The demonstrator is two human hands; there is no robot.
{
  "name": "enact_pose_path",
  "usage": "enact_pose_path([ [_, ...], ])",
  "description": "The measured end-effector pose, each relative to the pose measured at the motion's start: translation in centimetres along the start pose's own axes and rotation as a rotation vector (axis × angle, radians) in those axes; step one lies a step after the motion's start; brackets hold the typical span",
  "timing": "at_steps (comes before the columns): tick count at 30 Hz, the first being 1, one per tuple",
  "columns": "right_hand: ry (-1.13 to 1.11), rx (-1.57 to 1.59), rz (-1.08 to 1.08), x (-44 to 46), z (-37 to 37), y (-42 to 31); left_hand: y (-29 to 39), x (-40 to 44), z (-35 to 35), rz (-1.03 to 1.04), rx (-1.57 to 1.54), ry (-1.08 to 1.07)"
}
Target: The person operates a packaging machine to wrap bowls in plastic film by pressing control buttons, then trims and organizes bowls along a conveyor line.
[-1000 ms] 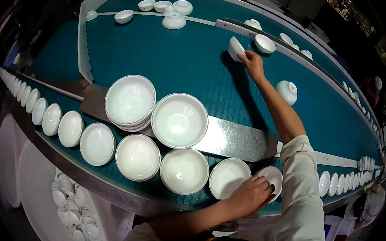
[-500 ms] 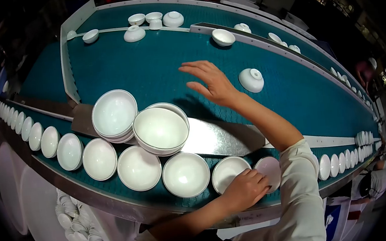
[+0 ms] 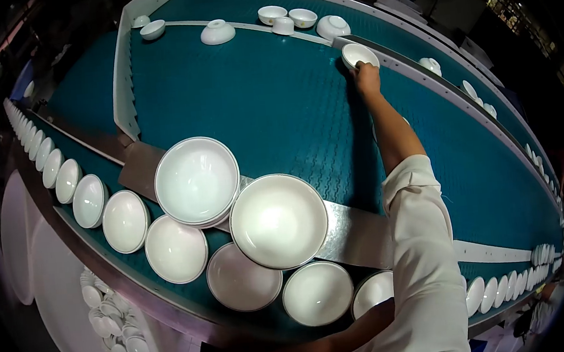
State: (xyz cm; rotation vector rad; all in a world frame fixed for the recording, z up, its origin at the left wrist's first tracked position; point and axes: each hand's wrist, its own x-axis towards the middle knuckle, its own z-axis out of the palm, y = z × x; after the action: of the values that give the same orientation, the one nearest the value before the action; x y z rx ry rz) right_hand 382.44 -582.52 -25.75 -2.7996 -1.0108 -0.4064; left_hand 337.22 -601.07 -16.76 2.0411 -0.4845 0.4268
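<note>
My right hand [image 3: 367,79] reaches far across the teal belt, its thumb and fingers closed on the near rim of a white bowl [image 3: 359,55] beside the metal divider. Low in the view, my left hand [image 3: 383,316] is mostly covered by my right sleeve, so its fingers are hidden. It is nearest a white bowl [image 3: 373,293] in the front row. Two stacks sit on the metal plate between the belts: a left stack of bowls [image 3: 197,180] and a right stack [image 3: 279,220]. Another bowl on the belt is almost wholly hidden behind my right forearm.
A row of bowls [image 3: 125,221] runs along the narrow front belt. Several bowls, one an upturned bowl [image 3: 217,32], lie along the far side. A white tub [image 3: 58,296] holding many small dishes stands at lower left. The metal plate [image 3: 358,236] edges the wide belt.
My right hand has gone from open above the belt to gripping the far bowl. My left hand has become mostly hidden by the sleeve. The view has shifted.
</note>
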Motion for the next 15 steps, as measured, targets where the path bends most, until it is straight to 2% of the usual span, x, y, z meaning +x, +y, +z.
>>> enact_pose_path([
  [2,0.051,0.2,-0.079,-0.8,-0.2,-0.1,-0.4,0.0,0.2,-0.027,0.063,-0.014],
  [3,0.048,0.382,-0.036,-1.6,-1.2,-0.8,-0.7,0.3,-0.2,-0.031,0.095,-0.024],
  [4,0.034,0.554,0.013,-3.0,-1.7,-1.7,-1.3,0.2,-0.9,0.053,0.067,-0.033],
  [5,-0.077,0.642,0.055,-4.5,-3.9,-2.9,-1.3,0.2,-0.7,0.017,-0.117,0.016],
  [6,-0.068,0.709,-0.051,-6.6,-6.0,-4.2,-1.4,0.2,-0.2,-0.016,-0.301,0.063],
  [7,-0.055,0.777,-0.153,-9.2,-8.6,-5.4,-1.4,-0.3,1.8,-0.014,-0.301,0.201],
  [9,-0.187,1.008,-0.205,-14.3,-13.9,-8.3,-1.7,-0.5,0.1,-0.013,-0.236,0.09],
  [10,-0.113,1.037,-0.463,-16.3,-15.4,-9.1,-2.2,-0.8,0.2,0.025,-0.166,0.066],
  [11,-0.047,0.874,-0.789,-17.5,-16.7,-9.8,-2.6,-1.1,0.0,0.033,-0.181,0.065],
  [15,-0.258,0.831,-1.085,-21.9,-17.4,-13.0,-4.3,-1.5,-0.5,0.039,-0.222,0.061],
])
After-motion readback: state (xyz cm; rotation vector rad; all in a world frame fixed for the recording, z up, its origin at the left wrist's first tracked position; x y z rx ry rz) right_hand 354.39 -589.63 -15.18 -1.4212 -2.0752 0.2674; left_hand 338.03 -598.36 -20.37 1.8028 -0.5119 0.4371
